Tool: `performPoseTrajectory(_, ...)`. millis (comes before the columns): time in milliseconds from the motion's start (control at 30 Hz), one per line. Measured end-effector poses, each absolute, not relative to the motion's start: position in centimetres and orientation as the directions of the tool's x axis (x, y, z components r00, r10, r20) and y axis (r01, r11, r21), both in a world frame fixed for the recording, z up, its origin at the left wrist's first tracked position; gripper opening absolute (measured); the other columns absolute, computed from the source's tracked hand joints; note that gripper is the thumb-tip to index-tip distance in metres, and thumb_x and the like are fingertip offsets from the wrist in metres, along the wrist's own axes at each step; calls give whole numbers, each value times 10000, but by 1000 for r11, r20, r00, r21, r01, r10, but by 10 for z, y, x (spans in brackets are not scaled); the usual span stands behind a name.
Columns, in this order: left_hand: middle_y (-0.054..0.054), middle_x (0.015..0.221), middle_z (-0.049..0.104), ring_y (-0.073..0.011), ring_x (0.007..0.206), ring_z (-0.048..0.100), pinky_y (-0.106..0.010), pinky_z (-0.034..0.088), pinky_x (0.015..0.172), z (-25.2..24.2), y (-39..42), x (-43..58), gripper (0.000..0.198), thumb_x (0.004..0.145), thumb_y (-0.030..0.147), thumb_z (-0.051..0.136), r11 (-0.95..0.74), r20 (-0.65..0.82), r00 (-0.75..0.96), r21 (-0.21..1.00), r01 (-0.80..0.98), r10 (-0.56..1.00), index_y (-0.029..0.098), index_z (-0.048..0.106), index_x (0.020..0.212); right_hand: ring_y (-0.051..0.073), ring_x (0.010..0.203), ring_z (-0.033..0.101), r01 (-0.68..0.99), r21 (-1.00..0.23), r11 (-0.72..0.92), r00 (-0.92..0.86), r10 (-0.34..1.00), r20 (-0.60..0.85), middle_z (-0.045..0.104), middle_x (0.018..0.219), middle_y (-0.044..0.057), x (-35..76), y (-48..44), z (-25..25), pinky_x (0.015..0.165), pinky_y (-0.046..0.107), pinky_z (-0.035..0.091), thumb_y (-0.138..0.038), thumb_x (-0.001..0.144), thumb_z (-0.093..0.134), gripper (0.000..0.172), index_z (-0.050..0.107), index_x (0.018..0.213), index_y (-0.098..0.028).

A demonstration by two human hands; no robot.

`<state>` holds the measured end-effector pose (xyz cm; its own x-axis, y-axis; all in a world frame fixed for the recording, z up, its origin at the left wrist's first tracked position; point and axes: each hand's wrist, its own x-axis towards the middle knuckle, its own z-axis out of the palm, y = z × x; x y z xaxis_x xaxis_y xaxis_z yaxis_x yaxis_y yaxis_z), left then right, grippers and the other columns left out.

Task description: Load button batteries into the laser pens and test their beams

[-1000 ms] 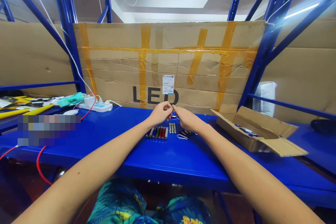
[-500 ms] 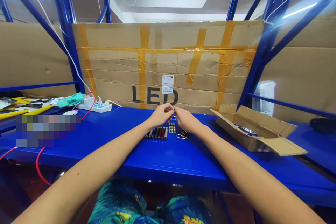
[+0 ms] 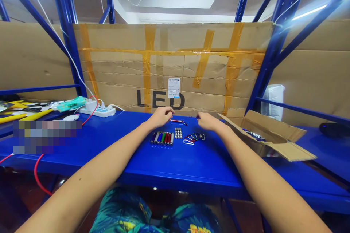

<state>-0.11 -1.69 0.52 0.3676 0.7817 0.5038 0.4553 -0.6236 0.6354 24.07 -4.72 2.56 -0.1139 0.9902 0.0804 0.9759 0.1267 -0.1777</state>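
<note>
My left hand is at the far part of the blue table, its fingers loosely bent and partly apart, with no held thing visible. Just beside its fingertips lies a red metal tube with a carabiner clip; whether they touch is unclear. To the right, my right hand is closed with fingertips pinched; a small dark spot shows there, too small to name. Nearer me sit a row of coloured metal tubes, a grid of small silver round pieces and several coloured carabiners.
An open cardboard box with metallic items stands at the right. A white power strip, red cable and yellow-black packets are at the left. A large cardboard sheet marked LED rises behind, between blue rack posts.
My hands, together before, have moved apart, left hand leftward and right hand rightward. The red tube with its clip now shows between them, and the carabiners are uncovered.
</note>
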Motion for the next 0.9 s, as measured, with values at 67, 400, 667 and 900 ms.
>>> performPoseTrajectory(67,-22,695,640,-115,574,592,-217,465,530,4,-10,-9,146,804,177,508,-566,461,330,645,513,824,157,641,861,245,657,670,987,-159,27,-39,997,-73,682,711,157,255,-45,24,630,330,506,-165,825,488,190,650,878,-80)
performPoseTrajectory(400,-28,645,652,-117,520,577,-217,452,497,-1,-3,-20,107,742,160,559,-476,364,307,691,544,879,144,641,809,194,479,603,973,-99,-210,153,901,-406,601,546,76,275,-45,21,566,374,522,-259,829,513,193,619,740,-123)
performPoseTrajectory(667,-26,645,661,-133,537,614,-213,456,504,-6,-1,-21,108,692,104,578,-414,292,293,634,653,910,147,601,787,137,471,557,984,-177,-14,-31,969,-247,587,554,-17,283,-37,20,587,315,506,-98,721,590,225,643,926,-172)
performPoseTrajectory(900,2,544,624,-132,494,592,-211,436,485,-5,-2,-21,141,633,54,598,-371,269,257,615,696,928,153,569,728,115,488,564,979,-201,19,-88,936,-341,582,525,-31,278,-47,24,638,324,516,-71,691,586,116,635,753,-156)
